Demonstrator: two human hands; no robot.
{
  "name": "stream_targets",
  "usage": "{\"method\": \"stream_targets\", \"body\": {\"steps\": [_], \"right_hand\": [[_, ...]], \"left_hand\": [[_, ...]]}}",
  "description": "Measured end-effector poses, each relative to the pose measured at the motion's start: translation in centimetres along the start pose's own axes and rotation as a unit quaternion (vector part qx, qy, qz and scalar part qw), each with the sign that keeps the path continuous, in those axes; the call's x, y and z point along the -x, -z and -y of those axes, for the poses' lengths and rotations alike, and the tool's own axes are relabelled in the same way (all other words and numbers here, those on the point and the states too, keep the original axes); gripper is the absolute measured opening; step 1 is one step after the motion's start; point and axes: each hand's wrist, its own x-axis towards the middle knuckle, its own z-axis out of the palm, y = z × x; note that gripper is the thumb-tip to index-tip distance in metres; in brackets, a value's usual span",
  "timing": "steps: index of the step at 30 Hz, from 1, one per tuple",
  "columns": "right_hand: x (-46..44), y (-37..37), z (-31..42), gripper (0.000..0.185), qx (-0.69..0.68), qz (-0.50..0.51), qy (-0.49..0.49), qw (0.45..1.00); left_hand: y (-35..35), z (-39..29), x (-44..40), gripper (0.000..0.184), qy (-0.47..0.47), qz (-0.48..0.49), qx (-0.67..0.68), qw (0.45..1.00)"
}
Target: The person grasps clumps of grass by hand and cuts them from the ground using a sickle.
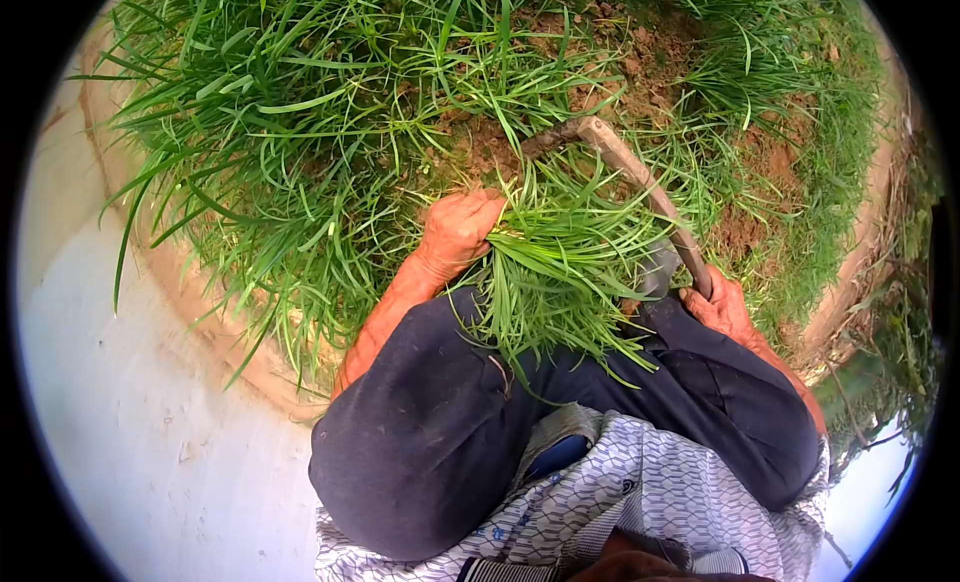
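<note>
Head view, and closest in is your patterned shirt (650,472), then your dark trousers (410,432) over spread knees, with your right hand (718,308) wrapped round the lower end of a wooden-handled tool (650,186). Your left hand (462,227) is closed in a fist on a bundle of long green leaves (560,254), fanning rightward and down between your knees! Past that, the tool's dark head (550,139) points left over reddish soil (655,57), thick green clumps (290,112) standing around it.
</note>
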Motion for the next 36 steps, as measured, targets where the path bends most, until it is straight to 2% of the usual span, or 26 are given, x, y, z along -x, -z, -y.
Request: {"method": "stream_targets", "body": {"steps": [1,3,6,8,11,13,15,17,18,19,20,21,23,25,26,28,29,30,31,33,34,36], "right_hand": [[-0.2,0.0,-0.2,0.022,-0.029,0.006,0.025,0.999],[0.1,1.3,2.4,0.023,-0.03,0.035,-0.037,0.998],[-0.7,1.0,1.2,0.022,-0.048,0.01,-0.001,0.999],[-1.0,1.3,2.5,0.023,-0.024,0.029,-0.055,0.998],[-0.5,1.7,2.6,0.024,0.014,0.025,-0.067,0.997],[0.5,1.6,2.4,0.026,-0.019,0.035,-0.047,0.998],[2.2,2.2,0.9,0.028,-0.013,0.024,-0.034,0.999],[5.9,4.4,-1.5,0.027,0.008,0.0,-0.146,0.989],[7.5,4.0,-4.4,0.021,-0.065,-0.092,-0.106,0.988],[7.7,4.5,-3.0,0.016,-0.164,-0.105,-0.13,0.972],[7.3,4.0,-3.1,0.017,-0.211,-0.122,-0.129,0.961],[6.6,3.8,-3.7,0.019,-0.256,-0.137,-0.123,0.949],[3.8,3.6,-1.2,0.024,-0.419,-0.134,-0.119,0.89],[1.8,3.1,-1.3,0.025,-0.434,-0.164,-0.11,0.879],[1.5,3.3,-0.9,0.025,-0.416,-0.147,-0.115,0.89],[0.9,3.6,-0.5,0.025,-0.399,-0.134,-0.107,0.901],[0.6,3.6,-0.5,0.025,-0.357,-0.122,-0.104,0.92],[0.4,3.4,-0.5,0.026,-0.313,-0.107,-0.102,0.938],[0.1,3.3,-0.4,0.026,-0.311,-0.102,-0.093,0.94],[-0.9,3.2,-0.3,0.026,-0.282,-0.084,-0.062,0.954],[-1.3,3.3,-0.1,0.024,-0.29,-0.065,-0.055,0.953],[-2.2,3.2,0.1,0.024,-0.306,-0.068,-0.035,0.949]], "left_hand": [[0.1,-0.1,-0.1,0.055,-0.009,0.001,-0.005,1.0],[0.3,-0.4,0.3,0.055,0.006,0.023,0.014,1.0],[-0.2,0.1,0.2,0.046,0.004,-0.004,-0.003,1.0],[0.1,-0.6,-0.6,0.043,0.001,-0.012,0.017,1.0],[0.3,-0.6,-1.2,0.04,0.001,-0.039,0.046,0.998],[0.2,-0.1,0.0,0.04,0.048,-0.027,0.047,0.997],[0.0,0.4,1.4,0.04,0.023,-0.008,0.051,0.998],[1.1,-0.7,1.4,0.04,0.045,-0.083,0.036,0.995],[2.3,-0.8,1.3,0.038,0.068,-0.082,0.02,0.994],[1.0,0.6,2.6,0.034,0.196,-0.143,0.154,0.958],[-0.3,2.0,3.9,0.03,0.298,-0.24,0.292,0.877],[-0.2,2.6,3.2,0.03,0.31,-0.36,0.374,0.797],[5.6,1.8,0.9,0.039,0.43,-0.264,0.295,0.812],[8.8,-1.0,-2.0,0.035,0.405,-0.297,0.307,0.808],[9.2,0.5,-0.7,0.033,0.369,-0.303,0.329,0.815],[11.7,0.2,0.3,0.028,0.362,-0.293,0.406,0.786],[13.5,-1.0,1.3,0.024,0.37,-0.296,0.456,0.753],[15.3,-1.9,2.7,0.022,0.354,-0.29,0.436,0.775],[17.0,-3.1,4.3,0.022,0.353,-0.322,0.451,0.754],[20.1,-4.0,9.2,0.022,0.322,-0.386,0.432,0.749],[21.5,-4.1,13.1,0.02,0.32,-0.411,0.46,0.719],[24.0,-4.3,21.0,0.021,0.327,-0.491,0.399,0.703]]}}
